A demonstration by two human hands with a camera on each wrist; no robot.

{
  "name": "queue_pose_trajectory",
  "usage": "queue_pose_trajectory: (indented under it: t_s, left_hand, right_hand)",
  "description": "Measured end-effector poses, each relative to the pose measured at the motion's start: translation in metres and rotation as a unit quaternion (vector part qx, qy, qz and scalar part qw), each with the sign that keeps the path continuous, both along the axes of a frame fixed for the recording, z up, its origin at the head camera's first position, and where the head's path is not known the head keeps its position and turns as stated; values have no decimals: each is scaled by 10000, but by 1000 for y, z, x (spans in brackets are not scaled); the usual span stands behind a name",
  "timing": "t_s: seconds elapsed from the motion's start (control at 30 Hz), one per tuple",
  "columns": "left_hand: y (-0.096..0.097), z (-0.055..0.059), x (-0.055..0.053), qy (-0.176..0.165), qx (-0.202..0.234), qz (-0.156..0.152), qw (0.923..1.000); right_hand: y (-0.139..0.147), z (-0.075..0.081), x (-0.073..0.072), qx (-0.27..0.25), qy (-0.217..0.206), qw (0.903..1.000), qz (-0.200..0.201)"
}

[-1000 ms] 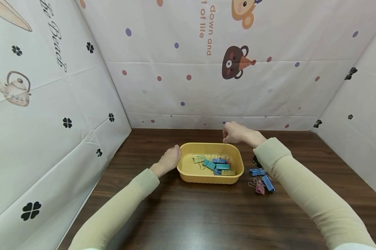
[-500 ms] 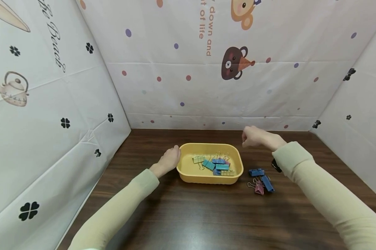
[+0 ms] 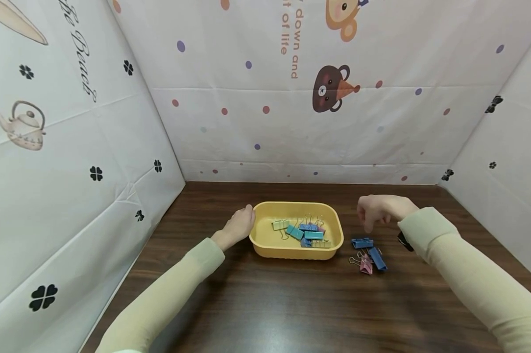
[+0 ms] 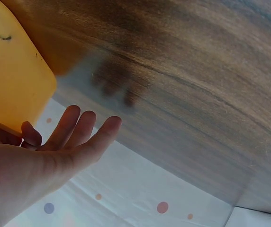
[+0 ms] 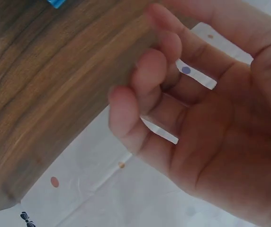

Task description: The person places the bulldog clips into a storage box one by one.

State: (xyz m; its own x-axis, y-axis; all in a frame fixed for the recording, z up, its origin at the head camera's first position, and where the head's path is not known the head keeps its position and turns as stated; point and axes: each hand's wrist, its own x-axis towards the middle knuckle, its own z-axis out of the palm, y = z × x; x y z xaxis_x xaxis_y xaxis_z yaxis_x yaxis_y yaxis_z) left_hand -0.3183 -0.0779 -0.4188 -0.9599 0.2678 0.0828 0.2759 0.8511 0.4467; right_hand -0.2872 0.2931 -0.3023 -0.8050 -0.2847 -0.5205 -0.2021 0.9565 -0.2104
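Note:
A yellow plastic basket (image 3: 265, 251) stands on the dark wooden table with several binder clips (image 3: 307, 234) inside, in blue, teal and yellow-green. At its left end my left hand (image 3: 236, 226) pinches the rim; in the left wrist view one fingertip (image 4: 30, 136) bends against the basket wall while the other fingers stretch out past it. The thumb is mostly hidden there. My right hand (image 3: 382, 210) hovers right of the basket, fingers loosely bent and nothing between them. Below it lie blue binder clips (image 3: 377, 258) and a pink binder clip (image 3: 366, 264).
A black object (image 3: 405, 241), partly covered, shows by the right sleeve cuff. White printed sheets form a back wall (image 3: 230, 137), a left wall (image 3: 115, 196) and a right wall (image 3: 512, 186) around the table (image 3: 265, 304).
My right hand has moved from above the basket's back right rim to the right, then down toward the loose clips. The left hand and the basket have stayed put.

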Motion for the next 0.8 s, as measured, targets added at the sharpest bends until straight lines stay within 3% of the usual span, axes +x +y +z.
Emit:
queue_pose_trajectory:
  t_s: [0.13,0.27,0.57,0.8]
  left_hand:
    - [0,0,-1,-19,-8,1,10000]
    - [1,0,-2,-78,-13,17,10000]
    - [0,-1,-2,-16,21,-21,10000]
    - [1,0,-1,-31,-20,-6,10000]
  right_hand:
    - [1,-4,4,157,-346,9991,-193]
    - [1,-10,8,250,-423,9985,-249]
    - [3,-27,12,191,-302,9986,-383]
    - [1,-32,11,265,-158,9993,-226]
